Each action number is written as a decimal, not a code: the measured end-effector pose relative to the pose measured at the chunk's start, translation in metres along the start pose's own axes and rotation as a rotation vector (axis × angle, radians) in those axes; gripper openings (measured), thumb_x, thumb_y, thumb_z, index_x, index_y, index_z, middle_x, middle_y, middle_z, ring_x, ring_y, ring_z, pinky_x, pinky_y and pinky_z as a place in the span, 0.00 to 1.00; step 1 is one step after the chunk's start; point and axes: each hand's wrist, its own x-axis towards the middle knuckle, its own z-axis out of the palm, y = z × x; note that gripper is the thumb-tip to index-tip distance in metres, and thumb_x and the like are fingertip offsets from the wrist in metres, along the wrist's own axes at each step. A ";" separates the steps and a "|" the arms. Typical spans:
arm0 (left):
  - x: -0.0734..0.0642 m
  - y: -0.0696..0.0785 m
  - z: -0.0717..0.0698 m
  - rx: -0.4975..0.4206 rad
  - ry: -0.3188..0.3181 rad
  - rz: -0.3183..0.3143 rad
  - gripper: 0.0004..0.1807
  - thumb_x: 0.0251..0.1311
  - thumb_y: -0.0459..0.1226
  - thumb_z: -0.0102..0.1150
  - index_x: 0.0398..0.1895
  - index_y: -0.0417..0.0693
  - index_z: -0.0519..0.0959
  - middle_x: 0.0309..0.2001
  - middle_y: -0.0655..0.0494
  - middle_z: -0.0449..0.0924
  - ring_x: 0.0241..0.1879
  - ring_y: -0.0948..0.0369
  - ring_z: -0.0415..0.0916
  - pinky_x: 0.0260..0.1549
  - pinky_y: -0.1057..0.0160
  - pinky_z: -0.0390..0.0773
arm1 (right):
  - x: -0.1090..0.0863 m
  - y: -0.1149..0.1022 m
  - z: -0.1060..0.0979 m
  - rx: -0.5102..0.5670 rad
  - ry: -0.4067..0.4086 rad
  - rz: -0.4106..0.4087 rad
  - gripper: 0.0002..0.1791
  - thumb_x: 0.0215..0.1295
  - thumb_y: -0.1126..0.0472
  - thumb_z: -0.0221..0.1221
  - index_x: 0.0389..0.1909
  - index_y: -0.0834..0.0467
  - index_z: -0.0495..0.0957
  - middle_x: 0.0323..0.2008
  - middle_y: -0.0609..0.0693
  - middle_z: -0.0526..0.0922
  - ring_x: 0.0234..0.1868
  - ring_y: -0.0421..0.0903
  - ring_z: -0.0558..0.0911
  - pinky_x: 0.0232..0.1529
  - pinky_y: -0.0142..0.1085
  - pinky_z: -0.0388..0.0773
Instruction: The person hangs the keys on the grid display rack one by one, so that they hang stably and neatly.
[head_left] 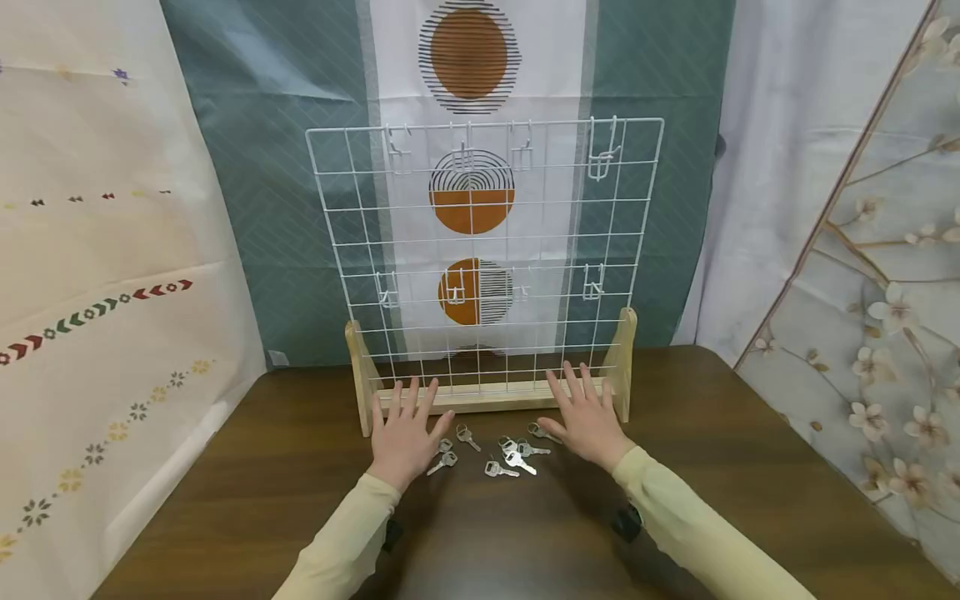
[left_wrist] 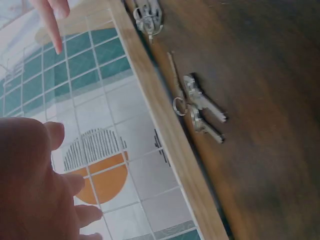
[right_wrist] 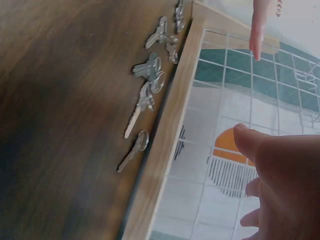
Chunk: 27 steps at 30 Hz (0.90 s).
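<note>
Far left, a pale patterned cloth (head_left: 112, 200) hangs beside the dark brown table (head_left: 247, 483). Next in line, the left wooden foot (head_left: 361, 379) of the stand, and here's the left hand (head_left: 402, 440) just in front: back upward, fingers spread, grasping nothing at all! Tucked just beside its thumb lie two keys (head_left: 443, 461), flat on the wood. Moving along, a single key (head_left: 468, 438) slants near the stand's pale base rail (head_left: 495, 403).

Up above, the white wire grid (head_left: 480, 126) spans the middle, with hooks (head_left: 455, 293) hanging in an upper and a lower row. Below it, a cluster of four keys (head_left: 519, 462) lies close together, some overlapping. Then another key (head_left: 538, 431) right by the thumb of the right hand (head_left: 588, 423); whether they touch, I can't tell. That hand is free too, fingers fanned towards the grid. Past it stands the right wooden foot (head_left: 624, 362), and far right, a flowered cloth (head_left: 892, 358).
</note>
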 end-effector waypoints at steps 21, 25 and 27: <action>0.043 -0.042 -0.055 -0.572 0.213 -0.124 0.17 0.71 0.43 0.48 0.57 0.45 0.75 0.44 0.44 0.83 0.37 0.51 0.80 0.35 0.57 0.74 | 0.050 -0.062 -0.009 0.308 -0.175 -0.026 0.11 0.68 0.54 0.58 0.39 0.56 0.84 0.34 0.50 0.87 0.35 0.47 0.84 0.40 0.42 0.78; 0.047 -0.045 -0.051 -0.674 0.392 -0.091 0.19 0.68 0.37 0.51 0.60 0.44 0.71 0.55 0.42 0.73 0.51 0.47 0.74 0.45 0.51 0.72 | 0.052 -0.073 0.000 0.332 -0.195 -0.067 0.11 0.67 0.54 0.58 0.32 0.56 0.83 0.27 0.47 0.83 0.28 0.43 0.79 0.32 0.37 0.74; 0.049 -0.049 -0.048 -0.699 0.484 -0.090 0.23 0.65 0.35 0.54 0.63 0.44 0.68 0.59 0.42 0.67 0.55 0.45 0.69 0.48 0.49 0.69 | 0.049 -0.074 0.002 0.335 -0.226 -0.059 0.11 0.65 0.54 0.60 0.26 0.55 0.81 0.22 0.45 0.79 0.24 0.41 0.74 0.27 0.35 0.69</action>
